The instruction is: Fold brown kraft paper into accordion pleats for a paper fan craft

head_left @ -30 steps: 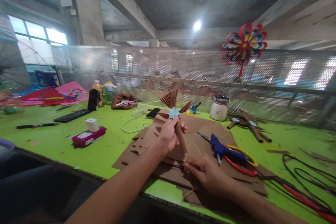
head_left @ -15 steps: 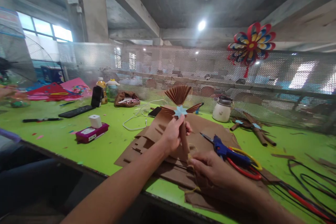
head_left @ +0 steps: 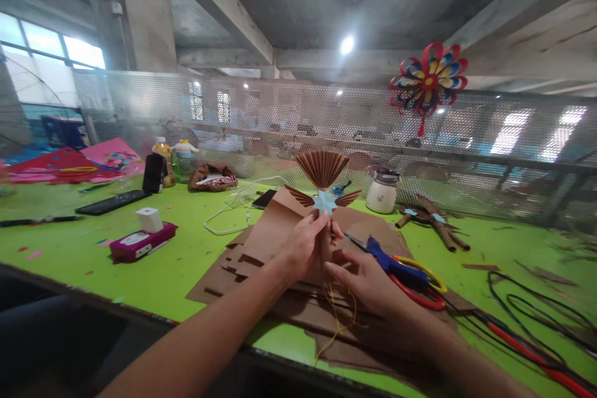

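Far left on green table (head_left: 153, 283): purple box (head_left: 144, 244), white cube (head_left: 149, 220) on top. Behind, bottle (head_left: 163, 152), then pouch (head_left: 212, 178). Left hand (head_left: 303, 244) closed round tube stem of paper figure (head_left: 321, 168), just below blue star (head_left: 324, 202); figure upright above brown sheets (head_left: 265, 224), pleated fan topmost. Yellow thread (head_left: 339, 327) dangling below stem. Right hand (head_left: 364, 273) half-curled, thumb at stem's lower part; whether gripping, cannot tell. Beside it, blue glue gun (head_left: 379, 252). Behind, jar (head_left: 383, 193). Farther right, paper rolls (head_left: 445, 233).
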`<action>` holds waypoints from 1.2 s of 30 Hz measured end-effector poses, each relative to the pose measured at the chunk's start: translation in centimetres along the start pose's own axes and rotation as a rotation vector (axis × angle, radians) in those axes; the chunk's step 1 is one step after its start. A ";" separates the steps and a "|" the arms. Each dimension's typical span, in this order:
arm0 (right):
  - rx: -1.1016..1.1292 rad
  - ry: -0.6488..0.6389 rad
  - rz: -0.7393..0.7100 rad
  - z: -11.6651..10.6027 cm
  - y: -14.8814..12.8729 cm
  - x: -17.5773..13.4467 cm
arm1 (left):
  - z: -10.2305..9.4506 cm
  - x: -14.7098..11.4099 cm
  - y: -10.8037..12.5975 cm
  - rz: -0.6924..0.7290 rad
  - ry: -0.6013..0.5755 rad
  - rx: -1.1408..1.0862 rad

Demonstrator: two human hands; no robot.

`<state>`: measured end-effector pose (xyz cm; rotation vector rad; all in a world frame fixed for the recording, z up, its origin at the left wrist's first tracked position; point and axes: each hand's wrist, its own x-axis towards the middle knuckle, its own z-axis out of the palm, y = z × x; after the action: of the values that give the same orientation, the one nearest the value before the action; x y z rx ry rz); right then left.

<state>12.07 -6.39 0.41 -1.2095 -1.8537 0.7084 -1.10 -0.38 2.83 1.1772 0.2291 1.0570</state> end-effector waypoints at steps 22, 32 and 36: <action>0.165 -0.125 0.099 1.2 0.1 -0.4 | 0.3 0.3 0.2 -0.100 0.129 -0.147; 0.269 -0.139 0.121 1.3 0.6 -0.3 | 0.6 -0.2 0.4 -0.074 0.128 -0.053; 0.287 -0.136 0.132 1.1 0.8 -0.2 | 0.5 -0.3 0.4 -0.101 0.120 0.024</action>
<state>11.52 -6.33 -0.86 -1.1251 -1.7188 1.1135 -1.18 -0.95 3.28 1.1134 0.3921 1.0397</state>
